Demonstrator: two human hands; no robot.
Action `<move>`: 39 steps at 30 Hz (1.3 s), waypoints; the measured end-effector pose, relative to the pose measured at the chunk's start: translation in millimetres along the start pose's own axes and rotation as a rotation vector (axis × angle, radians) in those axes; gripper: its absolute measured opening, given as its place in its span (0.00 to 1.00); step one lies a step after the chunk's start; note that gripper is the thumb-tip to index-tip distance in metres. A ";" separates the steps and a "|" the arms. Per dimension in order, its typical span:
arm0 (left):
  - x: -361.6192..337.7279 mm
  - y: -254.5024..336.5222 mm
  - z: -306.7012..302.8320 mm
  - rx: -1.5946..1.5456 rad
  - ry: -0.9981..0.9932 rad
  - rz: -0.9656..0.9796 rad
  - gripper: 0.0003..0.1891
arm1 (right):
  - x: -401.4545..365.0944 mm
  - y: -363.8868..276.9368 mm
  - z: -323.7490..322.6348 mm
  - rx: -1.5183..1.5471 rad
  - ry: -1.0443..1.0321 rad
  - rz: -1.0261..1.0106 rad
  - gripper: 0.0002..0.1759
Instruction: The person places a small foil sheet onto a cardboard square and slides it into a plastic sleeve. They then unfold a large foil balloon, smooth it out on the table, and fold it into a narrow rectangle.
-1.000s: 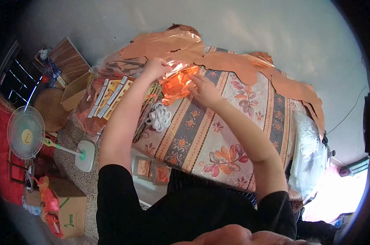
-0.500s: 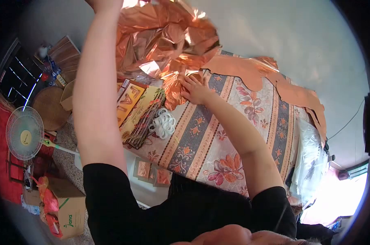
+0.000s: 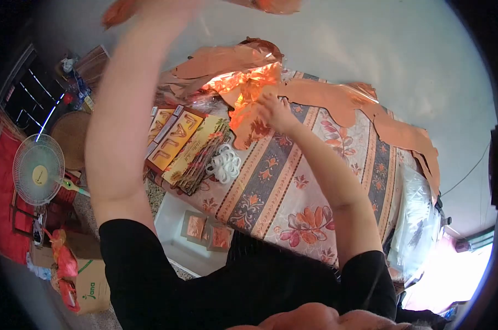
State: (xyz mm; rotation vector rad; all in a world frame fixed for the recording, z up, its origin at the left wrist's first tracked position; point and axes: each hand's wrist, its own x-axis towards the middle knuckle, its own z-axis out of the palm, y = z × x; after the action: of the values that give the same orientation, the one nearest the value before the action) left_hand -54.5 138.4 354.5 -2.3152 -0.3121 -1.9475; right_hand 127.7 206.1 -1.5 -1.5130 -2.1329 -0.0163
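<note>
My left hand (image 3: 175,6) is blurred and cut off by the top edge. Pieces of shiny copper-coloured foil (image 3: 271,5) hang in the air on both sides of it, so it appears to grip the foil; its fingertips are out of sight. My right hand (image 3: 279,114) is over the table with curled fingers, at the edge of a crumpled copper foil sheet (image 3: 255,91). That sheet lies on the table, its bright side partly turned up. Left of my right hand are a stack of printed autumn signs (image 3: 197,148) and a bundle of white cord (image 3: 225,164).
A flower-patterned tablecloth (image 3: 304,184) covers the table. More copper sheet (image 3: 326,102) lies along its far edge, with clear plastic bags (image 3: 414,220) at the right. A white bin (image 3: 175,236) holds small packets. A fan (image 3: 39,170) and a cardboard box (image 3: 92,286) stand at the left.
The large raised foil has swung up and away, mostly out of view, with my left hand. My right hand has shifted slightly right, its fingers going from flat to curled.
</note>
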 end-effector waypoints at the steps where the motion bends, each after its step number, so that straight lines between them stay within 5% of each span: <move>1: -30.2 10.3 8.9 0.019 -0.116 -0.016 0.08 | -3.4 10.2 -23.6 0.436 -0.107 0.096 0.29; 3: -80.7 78.1 20.0 0.036 -0.527 0.046 0.10 | -26.0 10.0 -79.9 1.488 -0.132 0.446 0.33; 4: -111.6 71.3 37.7 0.008 -0.506 0.360 0.08 | -40.5 8.9 -99.2 1.670 0.068 0.388 0.37; 5: -141.7 86.9 50.4 -0.064 -0.501 0.264 0.08 | -56.0 11.8 -112.9 1.837 0.279 0.315 0.41; 6: -169.9 99.9 60.0 -0.040 -0.646 0.252 0.06 | -84.9 36.6 -129.0 1.695 0.308 0.486 0.47; 7: -192.6 116.3 66.9 -0.061 -0.764 0.200 0.07 | -107.5 45.5 -158.7 1.985 0.063 0.360 0.49; 8: -211.3 131.7 73.9 -0.080 -0.881 0.153 0.08 | -128.9 64.6 -177.2 1.973 0.077 0.372 0.49; 10: -241.9 157.4 94.3 -0.233 -1.032 0.080 0.11 | -166.5 92.6 -207.6 2.011 -0.419 0.276 0.41; 11: -254.9 172.9 104.8 -0.249 -1.028 0.088 0.11 | -179.3 78.1 -210.5 2.004 -0.403 0.287 0.41; 13: -272.5 199.2 119.7 -0.380 -1.135 -0.036 0.12 | -203.7 39.2 -206.9 0.516 -0.416 0.833 0.40; 14: -274.9 206.9 119.7 -0.394 -1.139 -0.026 0.12 | -217.4 52.2 -191.2 0.516 -0.407 0.848 0.40; 16: -274.6 218.6 120.6 -0.827 -1.177 -0.281 0.17 | -245.0 83.3 -155.9 0.362 -0.068 0.006 0.44; 17: -270.5 215.0 119.1 -0.837 -1.234 -0.255 0.25 | -261.5 93.5 -166.4 0.087 -0.042 -0.078 0.43; 18: -269.5 206.3 123.3 -0.792 -1.036 -0.142 0.24 | -269.8 99.2 -161.0 0.086 -0.042 -0.068 0.43; 20: -252.1 177.9 128.5 -0.669 -0.735 -0.020 0.20 | -249.4 47.3 -181.1 1.482 0.106 0.488 0.36; 21: -236.0 158.6 132.8 -0.501 -0.603 0.119 0.16 | -244.2 48.1 -193.5 0.659 -0.044 0.221 0.30; 22: -236.0 138.1 136.6 -0.392 -0.726 0.074 0.23 | -244.4 41.5 -190.0 0.661 -0.039 0.220 0.30; 23: -238.6 127.1 138.2 -0.297 -0.748 -0.083 0.37 | -243.7 29.5 -183.0 1.078 0.004 0.348 0.27; 25: -242.2 117.1 139.1 -0.222 -0.755 0.048 0.44 | -239.6 23.2 -176.4 1.900 0.154 0.724 0.27; 27: -246.1 117.9 137.8 -0.098 -0.921 0.270 0.60 | -238.8 13.8 -167.1 1.769 0.179 0.712 0.27; 29: -255.7 115.4 143.8 -0.118 -0.993 0.251 0.59 | -235.4 -0.4 -161.6 1.497 0.219 0.680 0.26; 31: -267.1 108.4 145.3 -0.132 -1.062 0.239 0.58 | -227.7 -6.6 -165.4 1.594 0.161 0.828 0.26; 32: -273.2 104.3 143.8 -0.228 -1.045 0.077 0.56 | -224.4 -10.4 -169.0 1.685 0.106 0.981 0.26; 33: -280.1 101.4 143.1 -0.324 -1.022 -0.088 0.54 | -226.2 -18.5 -173.7 1.608 0.070 0.911 0.25; 36: -287.9 84.8 154.0 -0.078 -1.052 -0.109 0.50 | -230.2 -22.4 -154.6 1.657 0.026 0.907 0.26; 38: -287.3 73.9 171.8 -0.114 -1.008 -0.199 0.49 | -247.9 4.9 -107.5 1.483 0.064 0.844 0.26; 39: -285.4 71.5 184.0 -0.356 -1.033 -0.456 0.49 | -262.8 30.4 -79.2 1.106 -0.014 0.373 0.26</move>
State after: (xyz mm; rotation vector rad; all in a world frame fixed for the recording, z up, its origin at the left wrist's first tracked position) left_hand 92.3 80.6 45.5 -3.5677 -0.6349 -0.7245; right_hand 249.7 -36.6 -51.1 -1.1320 -1.3602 1.0992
